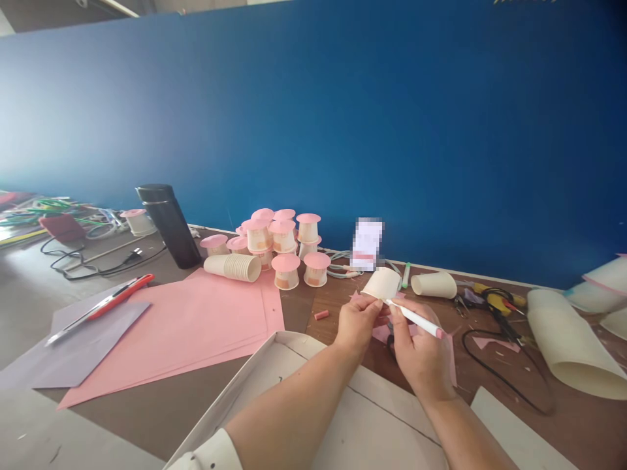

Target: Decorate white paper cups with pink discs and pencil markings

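My left hand is closed on a small cream paper cup, held tilted above the brown table. My right hand grips a white marker pen with a pink end, its tip touching the cup's side. Under the hands lie pink paper scraps. Behind them a pile of cups with pink paper tops stands on the table, beside a lying stack of plain cups.
Pink paper sheets and a grey sheet with a red-handled knife lie at left. A black flask stands behind them. A lone cup, pliers and a black cable and rolled cream paper lie right. A white cardboard box is near me.
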Available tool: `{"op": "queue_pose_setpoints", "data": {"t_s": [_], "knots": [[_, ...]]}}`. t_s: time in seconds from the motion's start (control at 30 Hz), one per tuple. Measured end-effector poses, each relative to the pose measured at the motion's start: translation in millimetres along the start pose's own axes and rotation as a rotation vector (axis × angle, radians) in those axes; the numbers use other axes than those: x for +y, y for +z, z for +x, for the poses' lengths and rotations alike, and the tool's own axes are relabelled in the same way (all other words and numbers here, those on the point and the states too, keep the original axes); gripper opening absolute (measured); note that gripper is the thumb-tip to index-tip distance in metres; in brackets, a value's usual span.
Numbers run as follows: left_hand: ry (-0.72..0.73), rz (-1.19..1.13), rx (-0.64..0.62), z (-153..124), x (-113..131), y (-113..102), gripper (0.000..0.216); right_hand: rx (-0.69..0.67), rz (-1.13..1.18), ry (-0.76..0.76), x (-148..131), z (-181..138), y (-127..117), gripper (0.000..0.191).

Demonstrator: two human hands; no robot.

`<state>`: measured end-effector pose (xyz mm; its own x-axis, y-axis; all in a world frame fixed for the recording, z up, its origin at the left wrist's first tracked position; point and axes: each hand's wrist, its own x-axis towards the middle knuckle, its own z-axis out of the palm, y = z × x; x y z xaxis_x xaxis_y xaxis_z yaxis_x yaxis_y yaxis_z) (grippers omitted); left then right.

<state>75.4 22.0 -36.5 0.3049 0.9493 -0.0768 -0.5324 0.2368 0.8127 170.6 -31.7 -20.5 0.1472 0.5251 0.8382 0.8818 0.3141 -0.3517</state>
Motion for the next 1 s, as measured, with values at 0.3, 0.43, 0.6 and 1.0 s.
{"op": "queue_pose_setpoints", "data": {"t_s": [0.3, 0.43, 0.6, 1.0], "knots": [[-0.019, -0.036, -0.015, -0.3, 0.4, -0.7, 0.035, -0.020, 0.028, 0.001, 3.9, 0.3, -0.5, 0.019], [-0.019, -0.033, -0.031, 0.5, -0.6, -0.8, 0.038, -0.007, 0.025, 0.004, 3.5, 0.4, -0.5, 0.020], [-0.025, -0.036, -0.043, -1.0, 0.0, -1.2, 0.040, 0.022, 0.054, 0.030, 2.1, 0.2, -0.4, 0.020], [-0.067, -0.139, -0.041, -1.7, 1.5, -1.9, 0.048, 0.039, 0.084, 0.145, 1.3, -2.5, -0.9, 0.024]]}}
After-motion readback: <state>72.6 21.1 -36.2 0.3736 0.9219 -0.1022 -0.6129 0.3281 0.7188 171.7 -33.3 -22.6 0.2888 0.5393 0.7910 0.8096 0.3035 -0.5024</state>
